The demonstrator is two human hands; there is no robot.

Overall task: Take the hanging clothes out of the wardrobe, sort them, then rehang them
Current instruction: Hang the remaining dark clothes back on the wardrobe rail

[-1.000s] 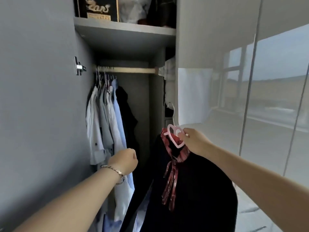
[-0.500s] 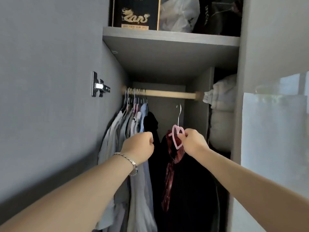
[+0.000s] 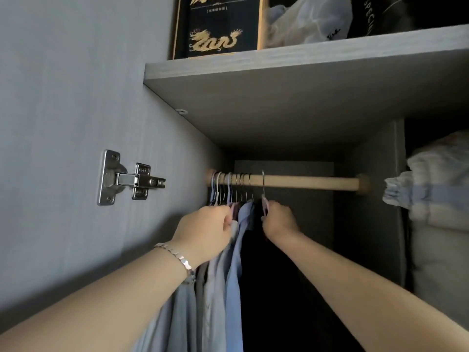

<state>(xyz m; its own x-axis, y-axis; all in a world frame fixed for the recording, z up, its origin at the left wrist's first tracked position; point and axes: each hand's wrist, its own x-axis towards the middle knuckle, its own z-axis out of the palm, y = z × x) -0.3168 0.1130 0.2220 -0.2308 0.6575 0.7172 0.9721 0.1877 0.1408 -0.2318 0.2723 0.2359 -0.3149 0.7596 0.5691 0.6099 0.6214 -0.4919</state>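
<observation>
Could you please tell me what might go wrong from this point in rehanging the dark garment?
1. The hook of the pink hanger is at the wooden rod, but I cannot tell whether it is seated; if the right hand lets go early, the dark garment could drop.
2. The left hand rests against tightly packed light shirts; their hangers could snag the new one.

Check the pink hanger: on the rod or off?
On. Its hook loops over the rod, right of the other hooks, while the right hand grips the hanger.

Right hand [image 3: 279,222] grips pink hanger [image 3: 264,205] at rod [image 3: 304,182] — left hand [image 3: 205,232] against shirts [image 3: 233,275].
</observation>
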